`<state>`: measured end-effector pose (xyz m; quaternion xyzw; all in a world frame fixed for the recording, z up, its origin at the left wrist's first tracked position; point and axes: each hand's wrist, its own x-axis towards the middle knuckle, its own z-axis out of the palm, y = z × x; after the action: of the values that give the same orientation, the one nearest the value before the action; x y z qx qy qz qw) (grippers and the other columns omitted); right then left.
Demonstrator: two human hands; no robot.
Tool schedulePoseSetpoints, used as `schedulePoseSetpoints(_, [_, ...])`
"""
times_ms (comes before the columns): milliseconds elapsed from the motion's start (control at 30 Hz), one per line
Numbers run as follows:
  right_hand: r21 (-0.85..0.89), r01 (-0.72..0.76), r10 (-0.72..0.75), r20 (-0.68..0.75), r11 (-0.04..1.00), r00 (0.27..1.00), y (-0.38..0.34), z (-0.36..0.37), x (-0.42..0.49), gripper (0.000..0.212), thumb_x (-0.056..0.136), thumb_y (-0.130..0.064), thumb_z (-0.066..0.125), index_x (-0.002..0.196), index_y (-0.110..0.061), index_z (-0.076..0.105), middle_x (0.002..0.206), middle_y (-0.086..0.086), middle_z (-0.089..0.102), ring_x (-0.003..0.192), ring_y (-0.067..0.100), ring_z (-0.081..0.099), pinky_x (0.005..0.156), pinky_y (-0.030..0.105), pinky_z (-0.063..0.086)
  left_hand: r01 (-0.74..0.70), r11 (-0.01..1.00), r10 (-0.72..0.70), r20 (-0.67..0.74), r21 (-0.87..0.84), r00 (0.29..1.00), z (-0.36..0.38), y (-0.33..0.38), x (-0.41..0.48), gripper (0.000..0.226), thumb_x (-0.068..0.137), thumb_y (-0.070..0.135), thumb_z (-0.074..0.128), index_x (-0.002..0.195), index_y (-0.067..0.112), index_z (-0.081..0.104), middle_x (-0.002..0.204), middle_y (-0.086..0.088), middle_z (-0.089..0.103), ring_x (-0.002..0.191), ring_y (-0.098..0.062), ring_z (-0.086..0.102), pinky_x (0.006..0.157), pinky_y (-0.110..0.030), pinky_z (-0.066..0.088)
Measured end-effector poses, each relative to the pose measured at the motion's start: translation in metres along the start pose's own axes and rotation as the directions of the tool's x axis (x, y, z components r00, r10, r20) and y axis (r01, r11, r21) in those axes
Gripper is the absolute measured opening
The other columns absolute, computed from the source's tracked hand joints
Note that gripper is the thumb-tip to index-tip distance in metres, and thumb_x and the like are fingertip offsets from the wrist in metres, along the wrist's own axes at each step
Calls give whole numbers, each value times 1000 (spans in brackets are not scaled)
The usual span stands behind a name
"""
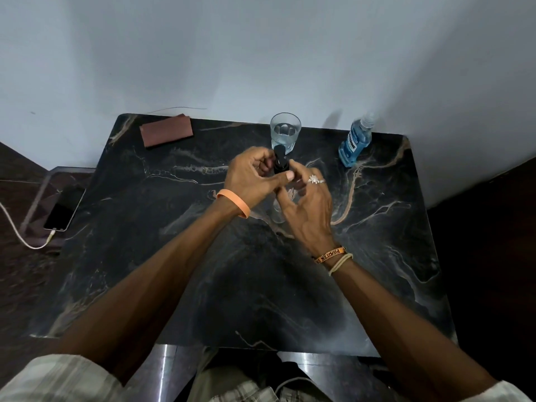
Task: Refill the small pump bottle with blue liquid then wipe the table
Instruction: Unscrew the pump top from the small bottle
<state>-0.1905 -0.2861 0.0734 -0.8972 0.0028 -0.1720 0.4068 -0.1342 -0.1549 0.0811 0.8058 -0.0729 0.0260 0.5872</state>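
Grip: left hand (255, 181) is pinching the black pump top (280, 156); right hand (309, 210) is wrapping the small pump bottle (278, 213), mid-surface.
Risk: a slipping twist may be knocking the water glass (285, 132) just beyond.
Surface: dark marble surface (261, 285) is carrying blue liquid bottle (355, 143) far right, brown cloth (166, 130) far left.
Room: pale wall (261, 53) is rising behind.

A single head-worn wide-angle view looks steeply down, close over the dark marble table (377, 227).

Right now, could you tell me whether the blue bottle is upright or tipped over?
Upright: the blue bottle stands on its base at the far right corner of the table, neck up.
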Motion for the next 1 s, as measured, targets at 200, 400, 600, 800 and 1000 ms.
schedulePoseSetpoints(200, [17,135,-135,67,991,989,-39,30,25,47,90,-16,64,136,-13,58,123,10,64,113,25,58,95,41,50,1,997,-10,-122,-74,992,-46,2,1,34,70,11,83,101,8,69,96,-1,73,91,-14,71,80,-36,59])
schedulePoseSetpoints(400, [-65,300,-281,210,952,937,-61,92,16,46,88,-6,65,134,-9,59,111,14,65,102,31,60,86,42,52,123,990,-138,-290,-71,947,-98,-39,-26,36,70,4,83,103,2,70,102,-7,72,97,-15,69,87,-30,56])
schedulePoseSetpoints(600, [-91,354,-281,444,931,851,-60,150,-6,47,86,3,59,132,-8,59,113,13,64,104,31,59,85,43,53,299,946,-325,-362,-127,874,-121,-85,-64,33,73,8,82,104,7,70,101,-3,73,96,-13,70,87,-31,56])
schedulePoseSetpoints(800, [-152,449,-295,566,881,770,-49,179,-24,46,79,6,62,123,-8,65,99,14,65,91,31,61,72,38,50,514,858,-485,-355,-13,799,-126,-129,-85,24,74,22,83,93,27,70,90,12,72,86,-3,68,81,-27,57])
schedulePoseSetpoints(1000, [-199,477,-226,686,856,692,-38,188,-35,31,92,-2,53,120,-9,64,108,13,61,99,31,58,75,38,48,570,804,-518,-271,172,812,-122,-151,-97,15,81,23,77,90,30,67,85,17,66,84,-3,64,83,-25,53])
